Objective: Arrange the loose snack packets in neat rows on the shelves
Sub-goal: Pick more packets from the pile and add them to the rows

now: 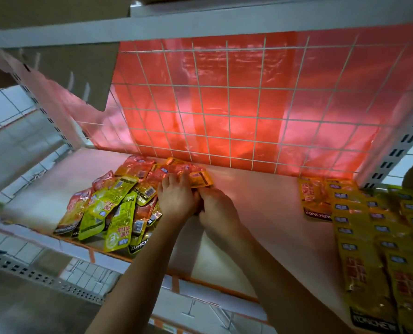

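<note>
**Sorting at the loose pile, both hands on the back packets**

Head view:
- Left hand and right hand are pressed together mid-shelf, knuckles up.
- Left fingers lie fairly straight and close together on top of the packets at the back. They rest there; no curl round anything shows.
- Right fingers are curled under and the tips are hidden. Can't tell if they pinch anything.
- Orange packet lies flat, just beyond the right knuckles and touching the left fingertips. My read: it's the one being picked out, hence both hands meeting at its near edge.
- Loose pile of green, yellow and red packets is immediately left of the fingers, heaped and overlapping, and some hang over the shelf's front edge.
- Neat rows of yellow packets are well to the right of the fingers, overlapping like tiles, labels facing one way.
- Bare shelf sits between the fingers and the rows, likely room for the next row.
- Wire grid with a red sheet behind it stands just past the fingertips and acts as a backstop.

Judgement: early-to-mid task; most of the pile is unsorted.
</note>
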`<control>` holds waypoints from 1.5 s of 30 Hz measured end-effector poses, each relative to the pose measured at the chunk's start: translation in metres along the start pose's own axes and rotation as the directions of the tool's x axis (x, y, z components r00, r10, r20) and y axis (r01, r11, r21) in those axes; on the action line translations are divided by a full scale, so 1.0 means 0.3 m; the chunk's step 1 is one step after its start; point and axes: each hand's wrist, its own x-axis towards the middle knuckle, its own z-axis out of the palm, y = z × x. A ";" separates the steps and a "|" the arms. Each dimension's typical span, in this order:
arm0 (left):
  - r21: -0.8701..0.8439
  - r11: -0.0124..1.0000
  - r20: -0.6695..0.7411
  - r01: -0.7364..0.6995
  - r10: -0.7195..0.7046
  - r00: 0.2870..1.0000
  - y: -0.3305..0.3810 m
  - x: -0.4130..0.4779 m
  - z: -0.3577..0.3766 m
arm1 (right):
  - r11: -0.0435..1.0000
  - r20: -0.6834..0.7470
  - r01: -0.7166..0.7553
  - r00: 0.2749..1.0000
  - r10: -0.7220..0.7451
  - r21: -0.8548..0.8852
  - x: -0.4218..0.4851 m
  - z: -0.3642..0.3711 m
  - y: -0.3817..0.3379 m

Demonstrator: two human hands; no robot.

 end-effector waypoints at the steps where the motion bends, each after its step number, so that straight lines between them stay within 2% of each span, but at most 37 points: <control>1: 0.012 1.000 -0.011 0.006 -0.006 1.000 0.001 -0.001 -0.001 | 0.999 -0.011 0.009 1.000 -0.009 -0.032 0.004 0.005 0.006; 5: 0.023 0.998 -0.008 0.050 -0.050 0.999 0.000 -0.001 -0.002 | 0.985 -0.050 0.018 0.998 -0.027 -0.173 0.009 0.001 0.024; 11: -0.081 0.994 -0.054 0.077 -0.082 0.995 0.004 0.001 -0.031 | 0.952 -0.155 -0.056 0.988 0.009 -0.300 -0.008 -0.023 0.069; 16: -0.224 0.974 -0.183 -0.024 -0.018 0.983 0.036 -0.018 -0.054 | 0.924 -0.246 -0.193 0.963 0.113 -0.331 -0.019 -0.020 0.092; 19: -0.408 0.912 -0.197 -0.034 -0.052 0.979 0.065 -0.031 -0.060 | 0.914 -0.231 -0.229 0.960 0.157 -0.335 -0.014 -0.004 0.085; 26: -0.709 0.693 0.011 0.126 -0.168 0.986 0.074 -0.053 -0.032 | 0.905 -0.212 -0.298 0.947 0.241 -0.303 -0.019 -0.048 0.091; 32: -0.850 0.463 0.180 0.251 -0.193 0.965 0.120 -0.077 -0.018 | 0.921 -0.155 -0.382 0.917 0.367 -0.078 -0.036 -0.155 0.144; 35: -0.900 0.307 0.272 0.309 -0.158 0.949 0.153 -0.084 -0.020 | 0.895 -0.162 -0.399 0.887 0.432 0.199 -0.074 -0.212 0.193; 38: -0.916 0.159 0.370 0.370 -0.026 0.929 0.202 -0.092 -0.026 | 0.790 -0.163 -0.355 0.857 0.489 0.500 -0.103 -0.263 0.242; 41: -0.927 0.062 0.373 0.369 0.086 0.924 0.253 -0.099 -0.022 | 0.743 -0.199 -0.290 0.847 0.492 0.603 -0.133 -0.308 0.284; 43: -0.927 0.023 0.374 0.374 0.092 0.923 0.292 -0.102 -0.016 | 0.728 -0.222 -0.253 0.844 0.489 0.638 -0.152 -0.340 0.312; 45: -0.932 0.026 0.364 0.363 0.061 0.930 0.331 -0.103 -0.012 | 0.678 -0.223 -0.229 0.830 0.510 0.699 -0.172 -0.373 0.340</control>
